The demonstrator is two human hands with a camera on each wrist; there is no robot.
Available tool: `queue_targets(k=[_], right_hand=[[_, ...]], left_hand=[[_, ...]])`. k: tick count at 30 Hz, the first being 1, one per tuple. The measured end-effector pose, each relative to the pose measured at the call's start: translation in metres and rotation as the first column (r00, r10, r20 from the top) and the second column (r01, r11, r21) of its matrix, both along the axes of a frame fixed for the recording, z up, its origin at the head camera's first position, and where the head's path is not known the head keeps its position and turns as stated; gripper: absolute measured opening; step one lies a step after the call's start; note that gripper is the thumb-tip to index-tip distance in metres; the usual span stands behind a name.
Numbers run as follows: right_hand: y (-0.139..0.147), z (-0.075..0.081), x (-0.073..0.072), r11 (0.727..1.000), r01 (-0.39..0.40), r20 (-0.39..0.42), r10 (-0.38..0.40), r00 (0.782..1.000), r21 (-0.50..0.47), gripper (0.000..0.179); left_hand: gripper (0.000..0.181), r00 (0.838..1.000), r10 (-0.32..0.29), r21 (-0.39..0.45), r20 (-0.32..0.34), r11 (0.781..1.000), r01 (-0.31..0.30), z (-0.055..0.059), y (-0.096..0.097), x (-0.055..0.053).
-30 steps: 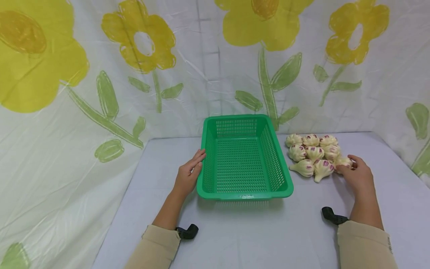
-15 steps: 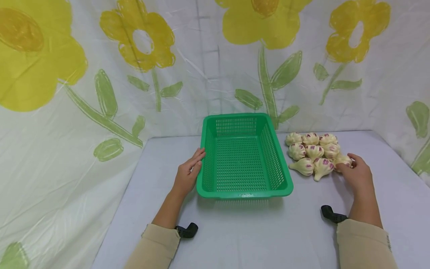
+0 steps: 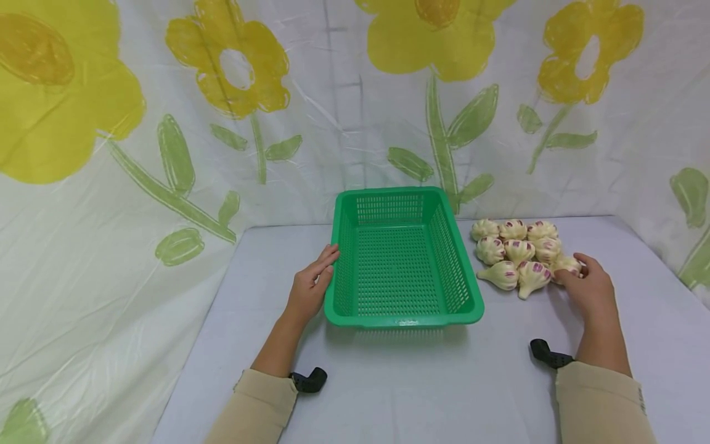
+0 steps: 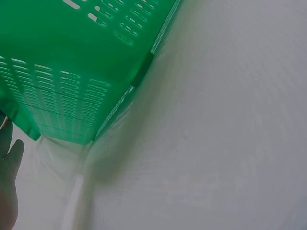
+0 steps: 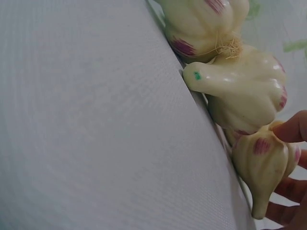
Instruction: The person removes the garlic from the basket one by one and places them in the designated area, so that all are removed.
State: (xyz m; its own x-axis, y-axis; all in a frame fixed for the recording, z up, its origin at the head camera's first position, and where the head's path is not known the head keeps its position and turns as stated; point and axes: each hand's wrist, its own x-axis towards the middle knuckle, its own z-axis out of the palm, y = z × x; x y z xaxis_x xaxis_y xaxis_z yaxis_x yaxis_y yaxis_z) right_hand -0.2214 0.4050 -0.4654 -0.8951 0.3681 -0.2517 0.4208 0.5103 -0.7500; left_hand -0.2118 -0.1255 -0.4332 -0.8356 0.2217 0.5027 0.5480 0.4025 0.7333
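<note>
A green perforated plastic basket stands mid-table with nothing inside. My left hand touches its left rim with straight fingers; in the left wrist view only the edge of that hand shows beside the slotted basket wall. To the right of the basket, several cream garlic bulbs with purple streaks lie packed in rows. My right hand grips the front-right garlic bulb, thumb on one side and fingers on the other. That bulb sits against its neighbour, and the hand partly hides it in the head view.
A white cloth covers the table. Behind it hangs a white sheet printed with yellow flowers. Both wrists wear black camera mounts, below which beige sleeves show.
The whole head view has shifted up very slightly. Both hands, the basket and the garlic bulbs keep their places.
</note>
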Motion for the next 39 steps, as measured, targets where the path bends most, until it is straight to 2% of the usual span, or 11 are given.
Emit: queue_targets(k=[7, 15, 21, 25, 32, 36, 39], right_hand=[[0.002, 0.003, 0.0, 1.0, 0.001, 0.004, -0.001, 1.0, 0.013, 0.082], [0.005, -0.002, 0.002, 0.999, 0.03, -0.015, -0.03, 0.999, -0.013, 0.076], [-0.001, -0.004, -0.003, 1.0, -0.007, -0.043, 0.007, 0.999, 0.005, 0.075], [-0.002, -0.001, -0.007, 0.992, -0.072, -0.065, 0.079, 0.995, 0.105, 0.074], [0.004, 0.022, -0.014, 0.956, -0.188, -0.039, 0.202, 0.979, 0.224, 0.074], [0.004, 0.037, -0.022, 0.904, -0.292, -0.025, 0.315, 0.949, 0.311, 0.074], [0.002, 0.049, -0.03, 0.854, -0.378, 0.028, 0.395, 0.918, 0.357, 0.079]], left_hand=[[0.033, 1.0, -0.005, 0.005, -0.019, 1.0, 0.005, 0.0, 0.002, 0.0], [0.035, 1.0, -0.006, -0.018, -0.015, 1.0, 0.005, -0.031, -0.004, -0.021], [0.035, 1.0, -0.007, -0.06, -0.023, 0.998, 0.006, -0.031, -0.008, -0.026], [0.035, 1.0, -0.001, -0.105, -0.007, 0.994, 0.0, -0.026, -0.011, -0.027], [0.036, 0.997, 0.028, -0.173, 0.077, 0.985, -0.014, -0.011, -0.013, -0.035], [0.031, 0.996, 0.072, -0.211, 0.047, 0.976, -0.06, -0.001, -0.015, -0.042], [0.029, 0.996, 0.082, -0.254, 0.016, 0.964, -0.075, 0.007, -0.019, -0.052]])
